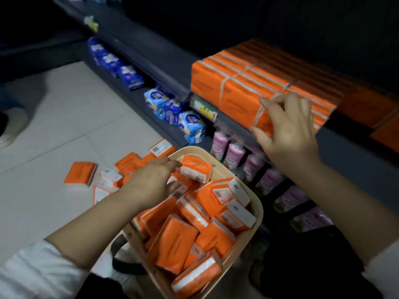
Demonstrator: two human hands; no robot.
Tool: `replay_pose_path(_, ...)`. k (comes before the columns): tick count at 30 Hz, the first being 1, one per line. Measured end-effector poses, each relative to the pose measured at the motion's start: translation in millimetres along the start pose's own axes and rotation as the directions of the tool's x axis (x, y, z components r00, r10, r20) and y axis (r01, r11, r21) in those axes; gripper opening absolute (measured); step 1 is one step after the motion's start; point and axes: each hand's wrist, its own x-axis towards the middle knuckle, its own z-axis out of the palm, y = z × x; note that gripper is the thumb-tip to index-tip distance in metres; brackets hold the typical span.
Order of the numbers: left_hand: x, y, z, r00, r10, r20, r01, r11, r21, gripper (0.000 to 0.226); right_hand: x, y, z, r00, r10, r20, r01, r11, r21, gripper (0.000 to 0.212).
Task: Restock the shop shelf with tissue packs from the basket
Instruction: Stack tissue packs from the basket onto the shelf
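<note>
A beige basket on the floor holds several orange tissue packs. My left hand reaches into its far end, thumb and fingers around a raised orange pack leaning at the rim. On the dark shelf stands a row of orange packs. My right hand grips the front pack at the row's near end, thumb under its lower edge and fingers on top.
Loose orange packs lie on the pale tiled floor left of the basket. Blue packs line a lower shelf; pink packs stand below the orange row. A person's shoe is at far left.
</note>
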Motion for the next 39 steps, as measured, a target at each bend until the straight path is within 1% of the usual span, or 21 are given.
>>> replay_pose_path(2,-14,-18,2,0.991,-0.102,0.082,0.095,0.992,0.082,0.051,-5,-15,10,0.995,-0.085,0.06,0.081,0.995,0.053,0.053)
replay_pose_path(3,-22,-26,3,0.984,-0.136,0.12,0.121,0.985,0.125,0.051,-7,-21,16,0.988,-0.113,0.106,0.106,0.992,0.07,0.052)
replay_pose_path(5,-37,-39,5,0.965,-0.187,0.185,0.147,0.967,0.211,0.047,-9,-29,27,0.973,-0.135,0.188,0.118,0.988,0.098,0.05)
replay_pose_path(8,-55,-49,12,0.949,-0.227,0.218,0.172,0.954,0.246,0.049,-8,-39,40,0.938,-0.15,0.312,0.114,0.985,0.129,0.057)
replay_pose_path(10,-62,-52,19,0.954,-0.212,0.213,0.166,0.963,0.212,0.054,-8,-45,46,0.912,-0.175,0.372,0.133,0.982,0.134,0.061)
replay_pose_path(12,-64,-50,26,0.96,-0.175,0.216,0.152,0.981,0.119,0.053,-10,-51,49,0.894,-0.202,0.4,0.156,0.977,0.145,0.062)
replay_pose_path(13,-63,-48,32,0.959,-0.15,0.24,0.133,0.987,0.085,0.05,-10,-52,50,0.89,-0.212,0.403,0.162,0.975,0.153,0.062)
replay_pose_path(15,-59,-41,47,0.941,-0.121,0.316,0.101,0.992,0.079,0.047,-11,-54,51,0.888,-0.215,0.408,0.164,0.974,0.157,0.062)
replay_pose_path(18,-55,-32,73,0.898,-0.15,0.414,0.142,0.989,0.05,0.052,-11,-50,52,0.889,-0.211,0.406,0.157,0.974,0.161,0.062)
replay_pose_path(21,-53,-28,93,0.873,-0.202,0.444,0.241,0.97,-0.032,0.06,-15,-41,56,0.886,-0.22,0.408,0.168,0.973,0.159,0.061)
replay_pose_path(23,-51,-27,98,0.875,-0.233,0.425,0.295,0.952,-0.084,0.058,-18,-36,58,0.878,-0.227,0.421,0.18,0.972,0.149,0.06)
replay_pose_path(25,-46,-29,95,0.888,-0.266,0.374,0.323,0.941,-0.097,0.048,-17,-35,63,0.868,-0.229,0.441,0.18,0.972,0.151,0.058)
replay_pose_path(27,-44,-29,77,0.9,-0.284,0.331,0.329,0.94,-0.09,0.042,-16,-36,69,0.857,-0.223,0.465,0.164,0.973,0.164,0.057)
replay_pose_path(29,-44,-33,53,0.911,-0.29,0.293,0.33,0.939,-0.098,0.041,-14,-39,77,0.833,-0.186,0.521,0.119,0.98,0.159,0.057)
replay_pose_path(31,-45,-37,25,0.925,-0.302,0.232,0.345,0.923,-0.172,0.04,-15,-43,87,0.784,-0.145,0.604,0.059,0.985,0.16,0.057)
replay_pose_path(34,-45,-38,-22,0.91,-0.396,0.123,0.415,0.873,-0.255,0.035,-24,-48,110,0.707,-0.155,0.69,0.033,0.982,0.186,0.053)
replay_pose_path(37,-45,-40,-56,0.867,-0.495,-0.057,0.453,0.831,-0.321,0.037,-39,-56,131,0.617,-0.151,0.772,0.039,0.986,0.161,0.055)
replay_pose_path(39,-44,-39,-65,0.851,-0.516,-0.103,0.455,0.82,-0.347,0.039,-52,-61,146,0.564,-0.158,0.811,0.056,0.987,0.153,0.054)
